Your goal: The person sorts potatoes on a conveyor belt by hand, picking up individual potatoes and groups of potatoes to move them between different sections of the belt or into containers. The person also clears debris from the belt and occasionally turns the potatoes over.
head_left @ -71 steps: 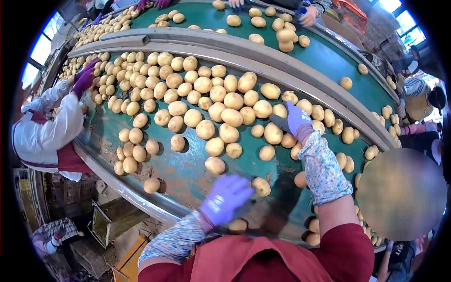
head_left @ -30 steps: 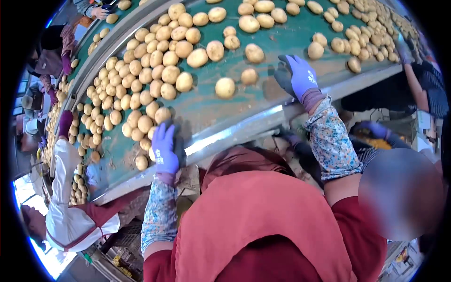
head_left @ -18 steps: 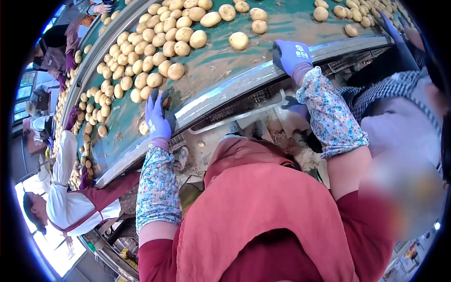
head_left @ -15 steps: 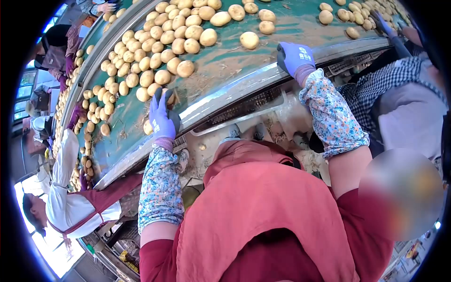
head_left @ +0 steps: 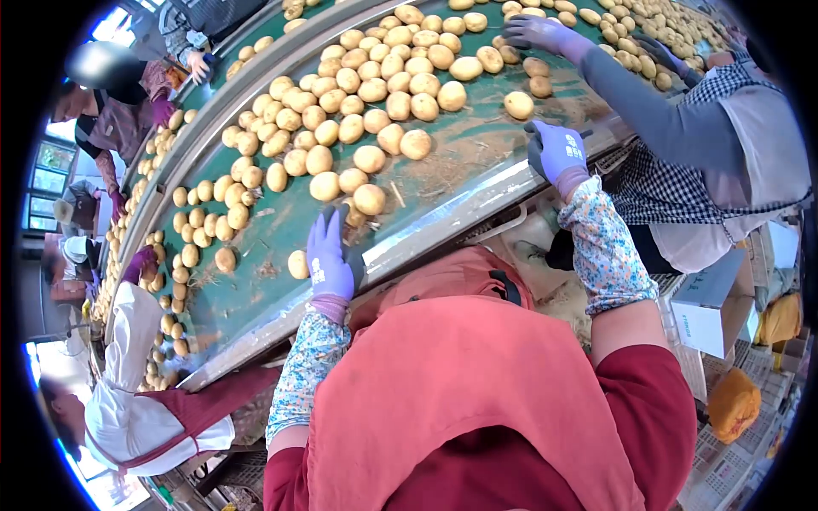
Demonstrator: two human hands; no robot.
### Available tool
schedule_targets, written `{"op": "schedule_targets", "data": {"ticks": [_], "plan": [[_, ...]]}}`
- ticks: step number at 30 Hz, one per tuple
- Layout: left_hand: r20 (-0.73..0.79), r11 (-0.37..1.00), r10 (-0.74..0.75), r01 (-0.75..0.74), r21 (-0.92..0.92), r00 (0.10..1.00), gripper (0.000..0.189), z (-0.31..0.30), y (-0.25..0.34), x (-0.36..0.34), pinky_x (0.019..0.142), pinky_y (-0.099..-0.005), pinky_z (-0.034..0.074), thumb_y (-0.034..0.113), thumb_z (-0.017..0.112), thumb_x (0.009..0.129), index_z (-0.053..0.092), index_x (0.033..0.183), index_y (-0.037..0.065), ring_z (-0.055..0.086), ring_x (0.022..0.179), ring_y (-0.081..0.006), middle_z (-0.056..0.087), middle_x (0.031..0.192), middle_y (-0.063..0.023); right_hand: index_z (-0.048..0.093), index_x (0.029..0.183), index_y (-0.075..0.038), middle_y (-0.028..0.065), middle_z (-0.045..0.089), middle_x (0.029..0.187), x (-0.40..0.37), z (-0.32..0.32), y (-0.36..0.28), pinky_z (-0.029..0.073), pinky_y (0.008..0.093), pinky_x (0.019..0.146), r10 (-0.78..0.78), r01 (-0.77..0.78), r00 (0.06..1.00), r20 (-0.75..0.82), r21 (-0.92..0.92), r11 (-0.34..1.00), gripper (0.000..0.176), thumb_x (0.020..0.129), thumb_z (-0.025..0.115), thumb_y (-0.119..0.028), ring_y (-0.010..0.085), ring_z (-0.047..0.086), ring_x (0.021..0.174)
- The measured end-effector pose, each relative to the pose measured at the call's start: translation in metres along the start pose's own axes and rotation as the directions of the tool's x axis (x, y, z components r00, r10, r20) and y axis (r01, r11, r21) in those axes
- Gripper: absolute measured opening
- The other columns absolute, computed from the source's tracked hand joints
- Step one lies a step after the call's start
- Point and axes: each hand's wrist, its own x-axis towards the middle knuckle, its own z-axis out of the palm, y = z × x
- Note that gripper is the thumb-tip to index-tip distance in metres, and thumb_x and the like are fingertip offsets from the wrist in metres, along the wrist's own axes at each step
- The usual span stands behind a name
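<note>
My left hand (head_left: pixel 331 262), in a purple glove with dark palm, reaches over the near edge of the green conveyor belt (head_left: pixel 256 294). Its fingers are stretched and spread. Just beyond the fingertips lies a potato (head_left: pixel 369 199); a browner one is partly hidden beside them. Another potato (head_left: pixel 298 264) rests to the left of this hand. My right hand (head_left: pixel 558 152), gloved alike, is over the metal rail (head_left: pixel 460 217), its fingers curled in. What they hold, if anything, is hidden. The closest potato (head_left: pixel 518 106) to it lies on the belt beyond.
Many potatoes (head_left: pixel 392 85) spread across the belt. At right, a co-worker's gloved hand (head_left: pixel 545 34) reaches over it. More people stand along the far side and at left, one in a white sleeve (head_left: pixel 132 332). An open carton (head_left: pixel 711 307) and an orange bag (head_left: pixel 734 404) are at right.
The view has shifted, and the potatoes appear farther right. The co-worker at right now stretches an arm over the belt. My left hand stays spread and my right hand stays at the rail.
</note>
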Motion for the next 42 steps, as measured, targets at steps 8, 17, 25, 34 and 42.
{"op": "schedule_targets", "data": {"ticks": [8, 17, 25, 34, 42], "plan": [[-0.002, 0.997, 0.016, -0.016, -0.079, 1.0, 0.045, -0.015, -0.054, -0.025, 0.107, -0.0482, 0.042, 0.002, 0.052, 0.083, 0.059, 0.128, 0.002, 0.054, 0.121, -0.0437, 0.058, 0.131, -0.0234, 0.07, 0.109, -0.013, 0.0135, 0.073, 0.092, -0.018, 0.01, -0.048, 0.054, 0.0452, 0.079, -0.06, 0.06, 0.998, -0.016, -0.042, 0.997, 0.027, 0.085, 0.063, -0.023, 0.0334, 0.069, 0.085], [-0.049, 0.996, -0.07, 0.067, -0.06, 0.996, 0.057, -0.057, -0.066, -0.032, 0.106, -0.0499, 0.039, 0.004, 0.063, 0.075, 0.058, 0.132, 0.003, 0.05, 0.122, -0.0435, 0.056, 0.134, -0.0213, 0.053, 0.138, -0.001, 0.0247, 0.062, 0.129, 0.082, 0.082, -0.056, 0.047, 0.0419, 0.102, 0.174, -0.104, 0.979, -0.11, 0.465, 0.879, 0.064, 0.088, 0.071, -0.037, 0.036, 0.061, 0.118], [0.161, 0.736, 0.503, -0.323, -0.595, 0.849, 0.037, -0.008, -0.031, -0.002, 0.1, -0.0463, 0.046, 0.015, 0.055, 0.091, 0.061, 0.126, 0.003, 0.058, 0.116, -0.0363, 0.061, 0.128, -0.0164, 0.057, 0.125, -0.005, 0.0225, 0.056, 0.117, 0.092, 0.155, -0.266, 0.049, 0.0476, 0.092, -0.185, 0.181, 0.98, -0.072, 0.708, 0.682, 0.059, 0.078, 0.08, -0.033, 0.0414, 0.057, 0.106], [0.087, 0.75, 0.649, -0.617, -0.24, 0.756, 0.032, -0.002, -0.11, 0.009, 0.1, -0.0444, 0.045, 0.023, 0.057, 0.088, 0.063, 0.118, 0.011, 0.054, 0.122, -0.0315, 0.058, 0.129, -0.0112, 0.055, 0.131, -0.008, 0.0228, 0.057, 0.125, 0.069, 0.146, -0.411, 0.045, 0.049, 0.099, -0.789, 0.703, 0.612, -0.052, 0.492, 0.513, 0.057, 0.084, 0.071, -0.036, 0.0431, 0.056, 0.115], [0.098, 0.997, 0.066, -0.068, 0.02, 0.993, 0.04, -0.106, -0.257, -0.009, 0.098, -0.0508, 0.043, 0.01, 0.061, 0.081, 0.062, 0.12, 0.018, 0.054, 0.119, -0.0368, 0.059, 0.128, -0.0111, 0.059, 0.131, -0.006, 0.0185, 0.068, 0.115, 0.229, 0.14, -0.387, 0.053, 0.0382, 0.09, -0.224, 0.133, 0.972, 0.071, 0.621, 0.773, 0.05, 0.088, 0.072, -0.026, 0.0327, 0.067, 0.104]]}}
